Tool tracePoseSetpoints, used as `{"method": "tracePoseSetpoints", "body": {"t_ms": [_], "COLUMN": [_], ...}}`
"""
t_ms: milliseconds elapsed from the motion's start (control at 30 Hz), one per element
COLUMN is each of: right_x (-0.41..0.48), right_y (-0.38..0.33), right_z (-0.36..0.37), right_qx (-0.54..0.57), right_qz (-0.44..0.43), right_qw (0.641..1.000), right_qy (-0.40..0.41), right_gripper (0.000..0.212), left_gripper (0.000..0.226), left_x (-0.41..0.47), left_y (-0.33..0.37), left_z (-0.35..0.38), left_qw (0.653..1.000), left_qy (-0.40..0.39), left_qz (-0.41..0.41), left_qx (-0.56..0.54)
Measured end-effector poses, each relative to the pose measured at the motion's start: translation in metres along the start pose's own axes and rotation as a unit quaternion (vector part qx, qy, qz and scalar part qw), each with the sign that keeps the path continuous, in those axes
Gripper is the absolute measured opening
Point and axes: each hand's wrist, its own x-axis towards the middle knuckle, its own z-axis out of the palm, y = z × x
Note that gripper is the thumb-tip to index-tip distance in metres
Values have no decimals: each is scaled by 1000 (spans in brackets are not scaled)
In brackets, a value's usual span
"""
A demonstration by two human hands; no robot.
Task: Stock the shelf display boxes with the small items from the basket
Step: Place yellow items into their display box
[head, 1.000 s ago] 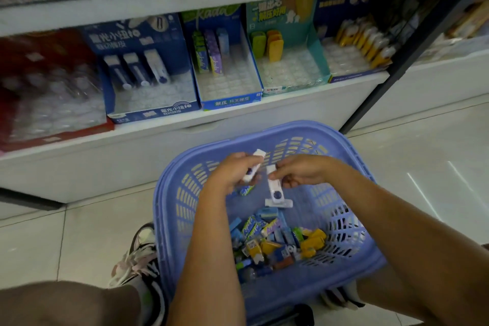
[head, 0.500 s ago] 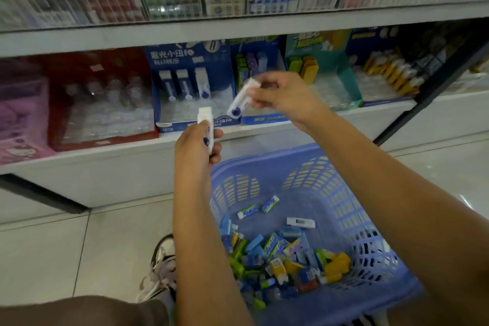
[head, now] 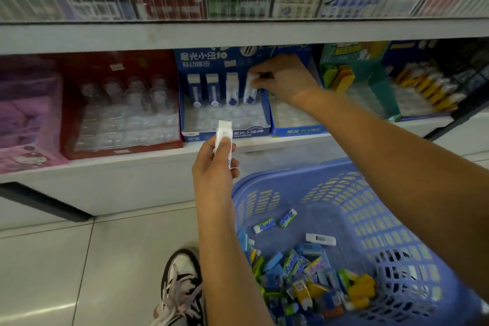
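Note:
A dark blue display box (head: 225, 131) on the lower shelf holds a back row of white and blue erasers. My right hand (head: 284, 79) reaches into the box and pinches the top of the rightmost white eraser (head: 250, 94), which stands upright in its slot. Below the box's front edge, my left hand (head: 214, 167) grips a second white eraser (head: 224, 130), held upright. The blue plastic basket (head: 375, 222) sits on the floor at the lower right with several small colourful items (head: 312, 280) heaped in it.
A red box (head: 119, 103) of clear items stands left of the blue box, a pink one (head: 26, 119) further left. A light blue box (head: 296, 130), a green box (head: 370, 79) and a box with yellow items (head: 428, 87) stand to the right. A shoe (head: 182, 288) rests on the tiled floor.
My right hand has carried its white eraser from mid-air into the blue box's back row. My left hand has risen slightly with its eraser. The view has tilted up toward the shelf.

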Motion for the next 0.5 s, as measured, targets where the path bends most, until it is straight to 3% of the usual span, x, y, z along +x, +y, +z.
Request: {"method": "tracePoseSetpoints", "body": {"t_ms": [267,367,433,500], "right_x": [12,7,-6,-28], "right_y": [-10,-11,-18,-29], "right_z": [-15,-22,-25,-26], "right_qx": [-53,-39,54,183], "right_qz": [11,30,38,26], "right_qw": [995,998,998,982], "right_qy": [-80,-41,21,-28], "right_gripper": [37,37,26,12], "left_gripper": [19,20,17,10], "left_x": [1,1,3,6], "left_y": [6,6,6,7], "left_z": [-3,-2,1,6], "left_qw": [997,999,998,995], "left_qy": [26,1,-12,-21], "left_qz": [-25,13,55,93], "left_qx": [-74,-48,-7,31]}}
